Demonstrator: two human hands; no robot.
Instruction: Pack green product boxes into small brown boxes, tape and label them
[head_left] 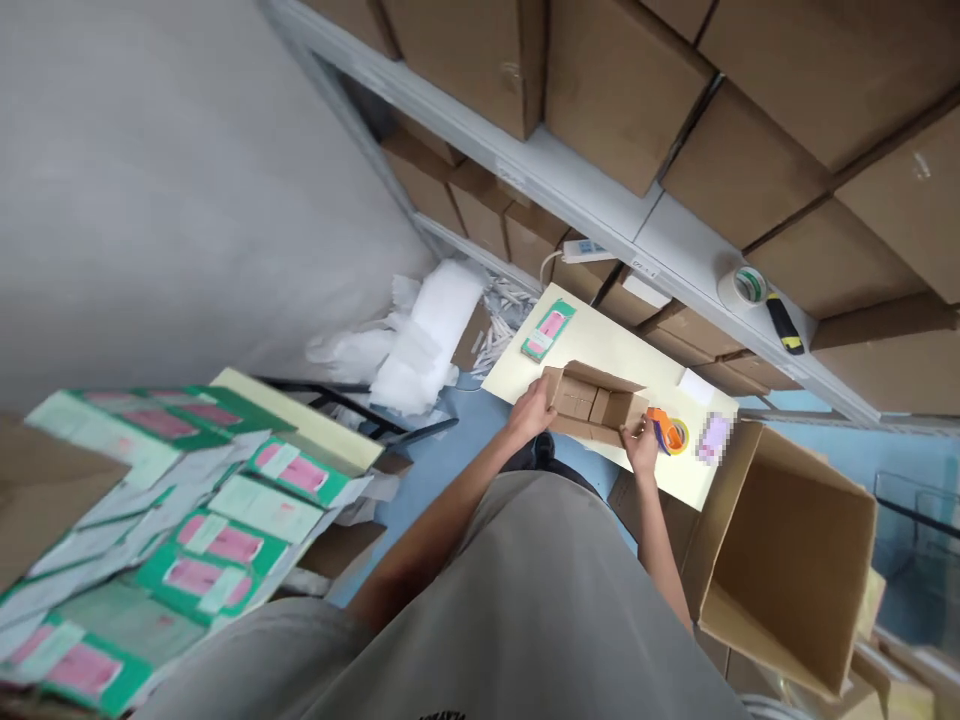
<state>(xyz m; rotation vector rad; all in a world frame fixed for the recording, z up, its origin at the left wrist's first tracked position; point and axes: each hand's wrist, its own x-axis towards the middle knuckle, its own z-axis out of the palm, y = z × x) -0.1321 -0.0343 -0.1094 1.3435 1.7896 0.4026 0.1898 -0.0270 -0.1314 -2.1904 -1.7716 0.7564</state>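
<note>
An unlidded small cardboard box rests on the near part of a pale yellow table, its inside facing up. My left hand grips its left end, fingers closed on the cardboard. At the right end, my right hand holds the edge between thumb and fingers. Just right of that hand lies an orange tape dispenser with a yellow roll. A flat green and pink package lies near the table's far left corner.
Many green and pink packages are piled at left. A large open carton stands right of the table. Shelves of cartons rise behind, with a tape roll and a cutter on one ledge. White wrapping lies beyond the table's left end.
</note>
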